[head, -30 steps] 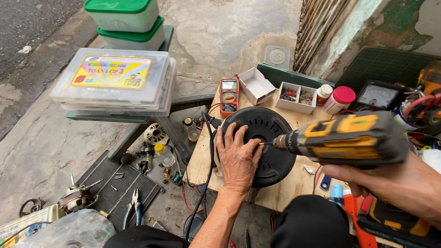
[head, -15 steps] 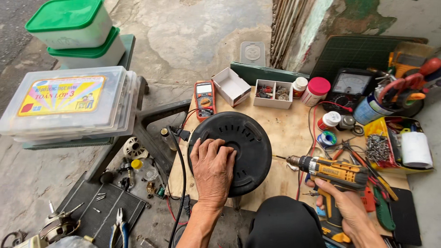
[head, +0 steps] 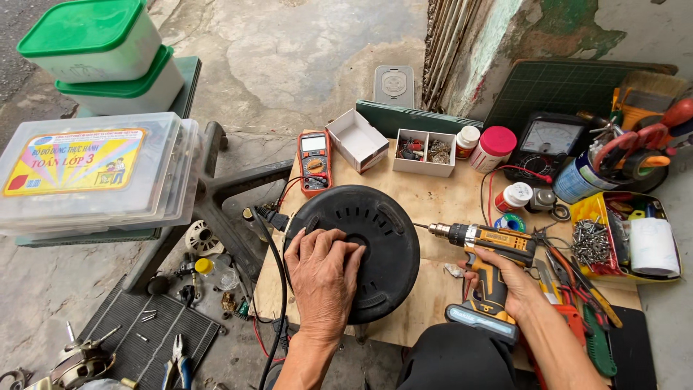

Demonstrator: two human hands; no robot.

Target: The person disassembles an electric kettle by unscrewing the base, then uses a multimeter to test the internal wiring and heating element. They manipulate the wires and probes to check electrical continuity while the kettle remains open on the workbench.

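The round black base (head: 361, 249) is pressed flat by the spread left hand (head: 321, 278); the drill (head: 482, 263), gripped by the right hand (head: 509, 282), is not yet applied.

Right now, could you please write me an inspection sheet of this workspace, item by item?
Surface: low wooden board, crowded along the back and right.
Job's things: round black slotted cover lies flat; yellow cordless drill, bit pointing at the cover's edge.
Clutter: orange multimeter, open white box, two-compartment parts box, analog meter, yellow tray of screws.
Hands: left hand flat on the cover; right hand grips the drill handle.
Cables: black cord beside the cover; red lead.
Surroundings: stacked green-lidded tubs, pliers on the ground.
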